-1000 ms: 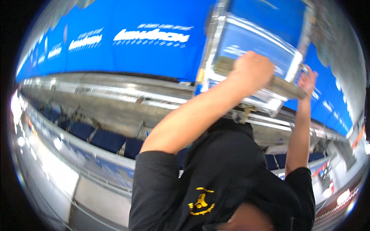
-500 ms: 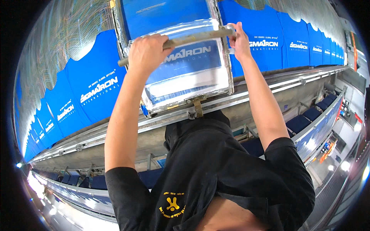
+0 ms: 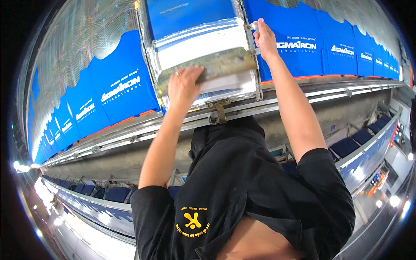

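the left hand (image 3: pixel 184 89) was closed on the squeegee (image 3: pixel 227 65), which sat slantwise across the frame (image 3: pixel 150 65); the right hand (image 3: pixel 265 39) was wrapped around a knob (image 3: pixel 255 27) at the frame's right edge. even pressure along the whole blade and a steady frame seemed best. blue cloth (image 3: pixel 299 24) flanked the frame. a rail (image 3: pixel 247 111) and bracket (image 3: pixel 221 113) stood between frame and body, limiting how far the squeegee could come.
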`<state>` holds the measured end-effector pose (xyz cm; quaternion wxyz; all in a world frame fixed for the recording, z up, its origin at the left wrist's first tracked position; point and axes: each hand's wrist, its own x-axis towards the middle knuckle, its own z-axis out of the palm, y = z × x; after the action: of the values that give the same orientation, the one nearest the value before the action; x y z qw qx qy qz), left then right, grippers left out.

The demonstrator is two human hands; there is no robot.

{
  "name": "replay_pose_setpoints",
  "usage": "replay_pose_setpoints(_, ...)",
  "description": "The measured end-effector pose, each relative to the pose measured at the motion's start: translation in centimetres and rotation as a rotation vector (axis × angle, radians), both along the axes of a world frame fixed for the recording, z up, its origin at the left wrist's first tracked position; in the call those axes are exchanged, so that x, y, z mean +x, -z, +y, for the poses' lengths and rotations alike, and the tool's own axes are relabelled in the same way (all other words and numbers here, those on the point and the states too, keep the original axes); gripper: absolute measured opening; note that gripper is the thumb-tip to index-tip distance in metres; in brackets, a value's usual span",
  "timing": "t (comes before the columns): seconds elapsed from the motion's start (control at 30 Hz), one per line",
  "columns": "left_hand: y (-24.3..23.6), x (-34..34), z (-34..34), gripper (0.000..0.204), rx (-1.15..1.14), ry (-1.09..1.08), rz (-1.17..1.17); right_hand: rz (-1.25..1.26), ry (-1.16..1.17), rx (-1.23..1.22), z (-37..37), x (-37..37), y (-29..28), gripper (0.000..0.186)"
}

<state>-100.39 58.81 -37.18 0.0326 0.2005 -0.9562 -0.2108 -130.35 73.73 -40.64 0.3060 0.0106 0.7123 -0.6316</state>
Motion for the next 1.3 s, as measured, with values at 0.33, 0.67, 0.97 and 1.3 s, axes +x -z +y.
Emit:
replay_pose_setpoints(0.33, -4.0, 4.2, 2.6, 0.046, -0.008, 0.101, -0.024, 0.206, -0.101, 0.137, 0.2, -1.0, 3.0, 0.08)
replay_pose_setpoints(0.67, -3.7, -6.9, -9.1, 0.03, -0.054, 0.067, -0.008, 0.039, -0.05, 0.031, 0.5, -0.3, 1.1, 0.06)
replay_pose_setpoints(0.97, -4.8, -8.8, -14.5, 0.054, 0.017, 0.028, -0.345, 0.555, -0.244, 0.301, 0.6, -1.6, -0.1, 0.061)
replay_pose_setpoints(1.3, -3.2, -7.1, -17.2, 0.064, -0.073, -0.067, -0.492, 1.279, -0.906, 0.586, -7.7, -1.0, -3.6, 0.048)
